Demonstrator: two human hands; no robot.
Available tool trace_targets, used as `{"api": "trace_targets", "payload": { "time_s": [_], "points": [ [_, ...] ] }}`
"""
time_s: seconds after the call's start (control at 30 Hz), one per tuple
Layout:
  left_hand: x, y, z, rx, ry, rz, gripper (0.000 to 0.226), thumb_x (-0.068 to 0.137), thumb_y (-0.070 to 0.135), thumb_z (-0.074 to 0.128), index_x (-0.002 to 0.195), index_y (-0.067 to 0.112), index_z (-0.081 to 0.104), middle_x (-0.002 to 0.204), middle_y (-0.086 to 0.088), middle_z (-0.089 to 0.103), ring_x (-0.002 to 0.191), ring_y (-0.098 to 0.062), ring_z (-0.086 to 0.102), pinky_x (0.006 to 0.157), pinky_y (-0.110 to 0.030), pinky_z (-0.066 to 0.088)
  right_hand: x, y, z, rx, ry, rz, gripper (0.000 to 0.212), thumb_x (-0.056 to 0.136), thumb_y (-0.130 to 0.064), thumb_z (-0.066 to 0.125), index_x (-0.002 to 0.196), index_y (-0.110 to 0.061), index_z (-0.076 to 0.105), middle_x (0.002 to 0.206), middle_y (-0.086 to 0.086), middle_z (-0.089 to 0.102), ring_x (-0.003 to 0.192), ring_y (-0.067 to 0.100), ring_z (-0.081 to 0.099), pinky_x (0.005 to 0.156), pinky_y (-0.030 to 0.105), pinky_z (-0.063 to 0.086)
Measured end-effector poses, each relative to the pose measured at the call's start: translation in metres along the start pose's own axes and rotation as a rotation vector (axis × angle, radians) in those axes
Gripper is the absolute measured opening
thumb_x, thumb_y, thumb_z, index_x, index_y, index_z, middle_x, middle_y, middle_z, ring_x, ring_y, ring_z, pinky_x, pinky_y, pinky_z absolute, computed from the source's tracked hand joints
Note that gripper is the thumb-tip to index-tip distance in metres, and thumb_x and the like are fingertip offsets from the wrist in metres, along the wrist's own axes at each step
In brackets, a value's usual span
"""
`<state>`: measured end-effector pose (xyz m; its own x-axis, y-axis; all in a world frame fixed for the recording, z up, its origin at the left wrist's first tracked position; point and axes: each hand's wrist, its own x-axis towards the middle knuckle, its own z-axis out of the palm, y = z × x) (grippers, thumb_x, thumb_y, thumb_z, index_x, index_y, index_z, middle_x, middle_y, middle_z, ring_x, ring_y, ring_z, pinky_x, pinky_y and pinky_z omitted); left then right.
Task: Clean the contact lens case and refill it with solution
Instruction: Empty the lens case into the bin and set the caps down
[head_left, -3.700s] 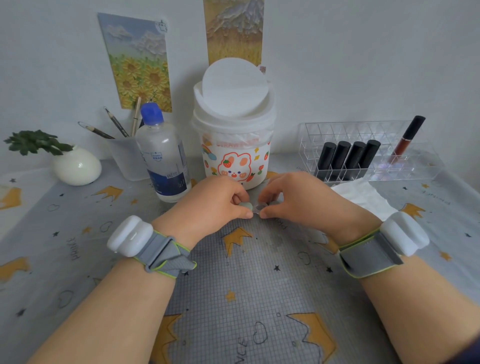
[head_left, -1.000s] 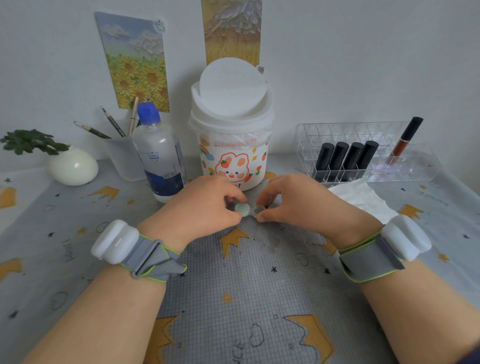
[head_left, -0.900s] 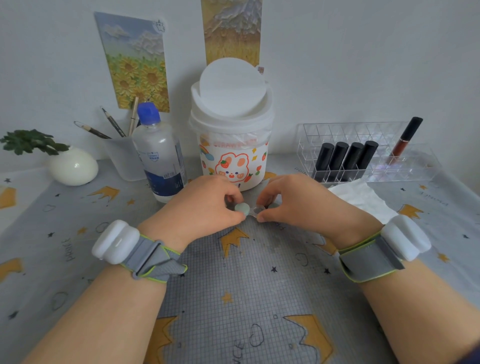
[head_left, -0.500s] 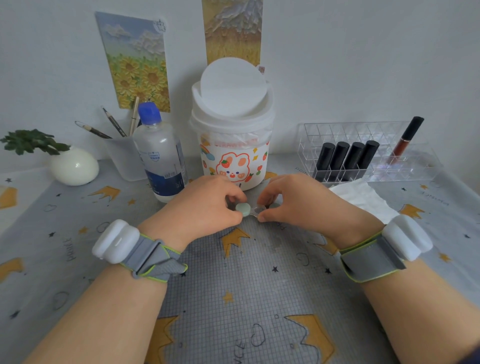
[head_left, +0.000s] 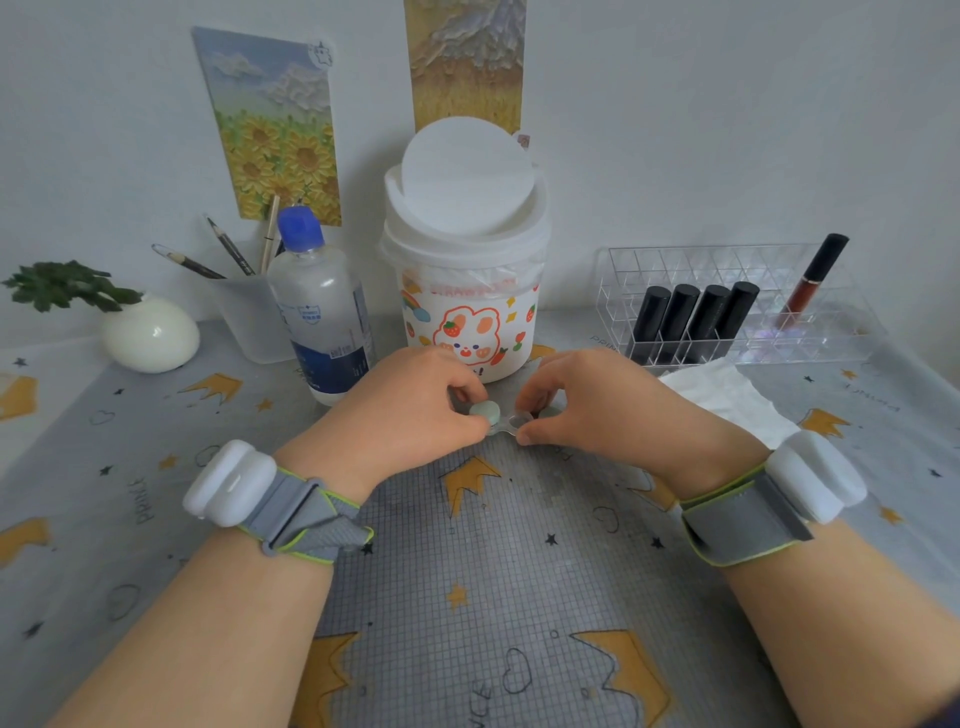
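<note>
Your counter, under a grey crown-print cloth, carries a white bin at the back, with a blue-topped bottle just to its left. In front of the bin, your left hand curls to pinch a pale green cap, and your right hand pinches the right end of the clear case. The case sits between your fingertips, and the cap is at its left end.
</note>
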<state>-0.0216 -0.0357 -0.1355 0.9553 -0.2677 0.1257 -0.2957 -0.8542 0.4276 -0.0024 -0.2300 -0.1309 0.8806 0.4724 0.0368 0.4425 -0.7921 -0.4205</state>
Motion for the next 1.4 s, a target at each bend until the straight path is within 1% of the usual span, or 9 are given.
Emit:
{"api": "trace_targets", "payload": {
  "time_s": [0.1, 0.27, 0.37, 0.57, 0.83, 1.1, 1.23, 1.4],
  "points": [
    [-0.0004, -0.0017, -0.001, 0.005, 0.047, -0.017, 0.019, 0.079, 0.031, 0.068, 0.096, 0.027, 0.074, 0.085, 0.017, 0.058, 0.078, -0.004, 0.057, 0.073, -0.022, 0.047, -0.0003, -0.0001, -0.0002, -0.002, 0.004, -0.003, 0.02, 0.076, -0.038, 0.078, 0.093, -0.027, 0.074, 0.092, -0.012, 0.067, 0.084, 0.004, 0.062, 0.074, 0.019, 0.05],
    [0.0012, -0.0069, -0.0023, 0.055, 0.078, -0.047, 0.017, 0.079, 0.029, 0.066, 0.094, 0.024, 0.073, 0.089, 0.013, 0.06, 0.075, -0.003, 0.054, 0.068, -0.019, 0.043, -0.0008, -0.0003, 0.0001, 0.004, 0.004, -0.003, 0.019, 0.076, -0.037, 0.078, 0.091, -0.027, 0.074, 0.092, -0.012, 0.067, 0.085, 0.006, 0.063, 0.076, 0.022, 0.051],
    [0.0016, -0.0082, -0.0014, 0.087, 0.072, -0.065, 0.018, 0.077, 0.027, 0.065, 0.092, 0.022, 0.072, 0.091, 0.01, 0.06, 0.079, -0.007, 0.055, 0.072, -0.024, 0.046, -0.0012, -0.0008, -0.0002, 0.003, 0.011, -0.006, 0.021, 0.075, -0.037, 0.078, 0.091, -0.025, 0.075, 0.092, -0.012, 0.067, 0.085, 0.007, 0.063, 0.078, 0.026, 0.052],
    [0.0005, -0.0073, -0.0007, 0.136, 0.014, -0.095, 0.019, 0.078, 0.026, 0.065, 0.096, 0.021, 0.072, 0.091, 0.01, 0.058, 0.086, -0.01, 0.056, 0.077, -0.029, 0.05, -0.0019, -0.0013, -0.0013, 0.005, 0.005, -0.011, 0.021, 0.076, -0.037, 0.078, 0.093, -0.024, 0.075, 0.093, -0.012, 0.067, 0.086, 0.006, 0.063, 0.079, 0.025, 0.053],
    [0.0003, -0.0054, -0.0023, 0.161, -0.013, -0.091, 0.022, 0.077, 0.027, 0.067, 0.098, 0.023, 0.073, 0.095, 0.009, 0.059, 0.087, -0.01, 0.057, 0.077, -0.03, 0.051, -0.0025, -0.0013, -0.0003, 0.003, 0.013, -0.012, 0.02, 0.077, -0.039, 0.076, 0.092, -0.026, 0.074, 0.092, -0.013, 0.067, 0.084, 0.004, 0.063, 0.078, 0.026, 0.053],
    [0.0008, -0.005, -0.0026, 0.17, -0.014, -0.094, 0.032, 0.077, 0.029, 0.068, 0.109, 0.025, 0.069, 0.103, 0.007, 0.063, 0.09, -0.011, 0.059, 0.078, -0.027, 0.051, -0.0027, -0.0019, -0.001, 0.024, 0.01, -0.016, 0.016, 0.077, -0.038, 0.075, 0.088, -0.027, 0.073, 0.09, -0.013, 0.066, 0.083, 0.004, 0.063, 0.079, 0.029, 0.055],
    [0.0015, -0.0041, -0.0036, 0.18, -0.015, -0.092, 0.028, 0.078, 0.031, 0.067, 0.105, 0.026, 0.071, 0.1, 0.008, 0.066, 0.087, -0.01, 0.06, 0.076, -0.027, 0.052, -0.0037, -0.0006, -0.002, 0.073, 0.024, -0.006, 0.014, 0.077, -0.035, 0.075, 0.087, -0.027, 0.071, 0.086, -0.012, 0.068, 0.083, 0.003, 0.064, 0.08, 0.029, 0.055],
    [0.0009, -0.0044, -0.0035, 0.195, -0.018, -0.09, 0.028, 0.078, 0.032, 0.066, 0.105, 0.027, 0.071, 0.099, 0.008, 0.067, 0.088, -0.01, 0.06, 0.077, -0.028, 0.053, -0.0044, 0.0002, -0.0022, 0.157, 0.053, 0.019, 0.012, 0.078, -0.03, 0.072, 0.089, -0.027, 0.067, 0.084, -0.01, 0.069, 0.082, 0.003, 0.065, 0.08, 0.027, 0.055]
  ]
}}
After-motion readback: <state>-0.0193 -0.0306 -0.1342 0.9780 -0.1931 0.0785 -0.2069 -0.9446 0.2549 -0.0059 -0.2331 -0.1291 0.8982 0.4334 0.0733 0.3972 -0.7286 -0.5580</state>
